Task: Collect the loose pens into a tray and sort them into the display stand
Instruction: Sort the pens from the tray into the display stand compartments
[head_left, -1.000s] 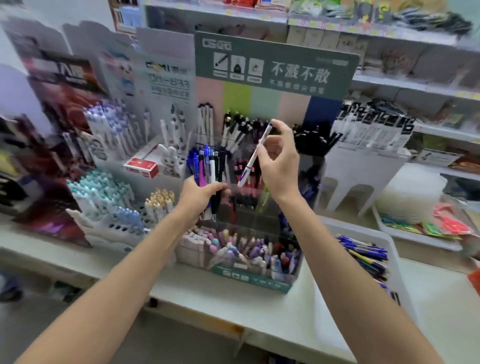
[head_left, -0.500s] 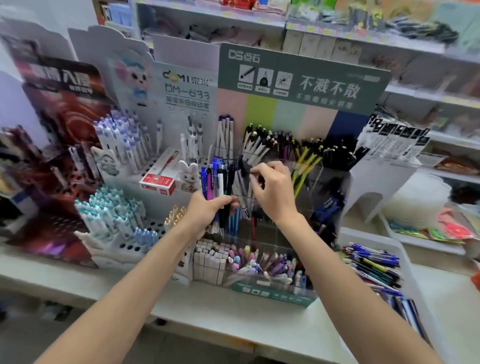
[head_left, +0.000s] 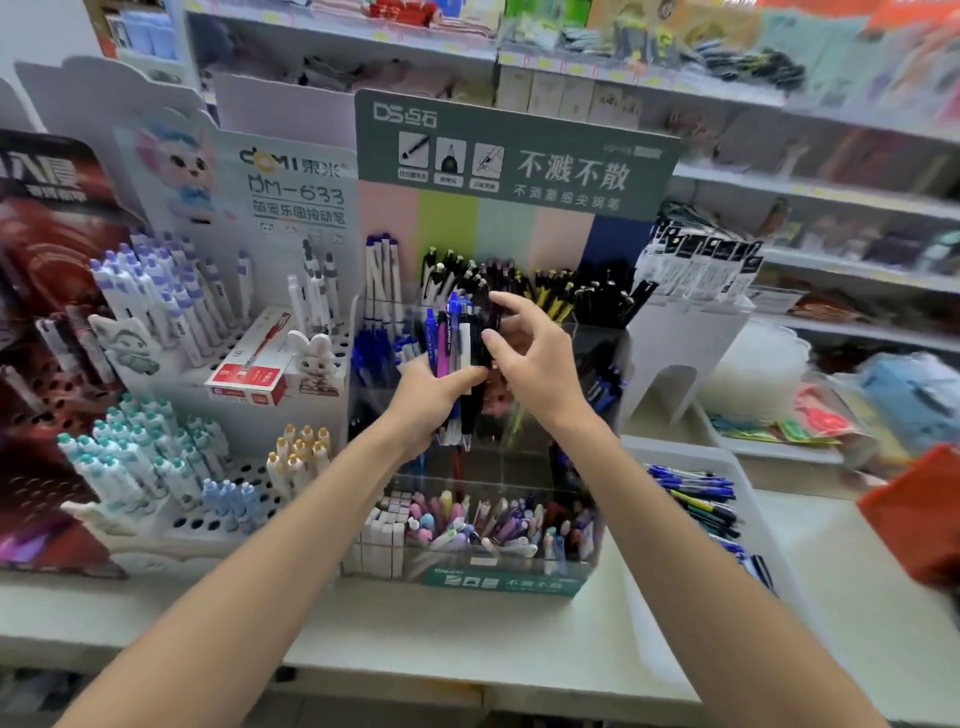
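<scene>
From my feed, the left hand (head_left: 426, 389) has its fingers wrapped round a bundle of pens (head_left: 457, 343), held upright in front of the clear display stand (head_left: 498, 579). The right hand (head_left: 535, 358) is up against the top of that bundle, thumb touching the dark pens and index finger raised above them. I cannot tell whether it pinches one. Both hands and the bundle cover the stand's middle compartments, so I can't read what sits there. The front row holds pastel pens and erasers, and the back row black and yellow ones.

Just right of the stand is a white tray (head_left: 675, 452) with loose pens (head_left: 696, 493) lying in it, mostly blue. To the left stands a white perforated rack (head_left: 208, 519) of white-and-purple pens (head_left: 150, 291), with a red box (head_left: 249, 374) and a rabbit figure (head_left: 317, 358) on it. Everything rests on a pale counter (head_left: 467, 649). At the right edge is something red (head_left: 914, 509) — too blurred to name.
</scene>
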